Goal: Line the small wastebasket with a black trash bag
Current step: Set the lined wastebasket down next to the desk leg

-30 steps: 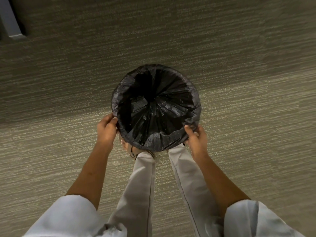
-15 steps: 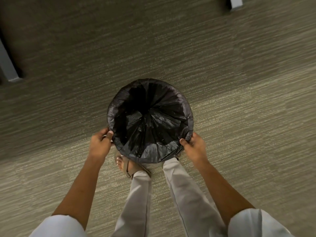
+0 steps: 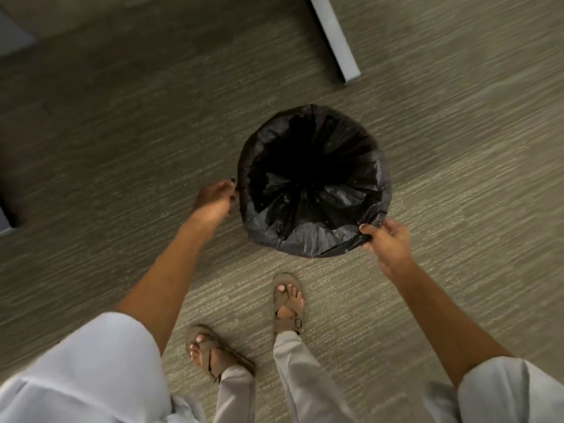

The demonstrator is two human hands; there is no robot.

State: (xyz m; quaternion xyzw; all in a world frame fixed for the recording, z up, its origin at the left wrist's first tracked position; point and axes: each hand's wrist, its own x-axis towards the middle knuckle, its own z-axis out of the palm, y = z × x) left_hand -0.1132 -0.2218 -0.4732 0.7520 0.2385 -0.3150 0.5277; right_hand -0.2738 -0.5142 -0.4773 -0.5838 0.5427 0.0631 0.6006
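Head view: black trash bag (image 3: 314, 190) lines wastebasket; right hand (image 3: 386, 242) fingers pinch its rim, left hand (image 3: 215, 198) unclear.

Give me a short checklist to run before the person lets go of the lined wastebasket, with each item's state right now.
1. Black trash bag opened into the wastebasket: ok.
2. Bag edge folded over the rim all round: near side ok, far side cannot tell.
3. Right hand gripping the bag edge: ok, pinched on the plastic.
4. Left hand gripping the rim: cannot tell, fingertips at the edge, blurred.
5. Basket resting on the carpet: cannot tell.
6. Sandalled feet clear of the basket: ok.
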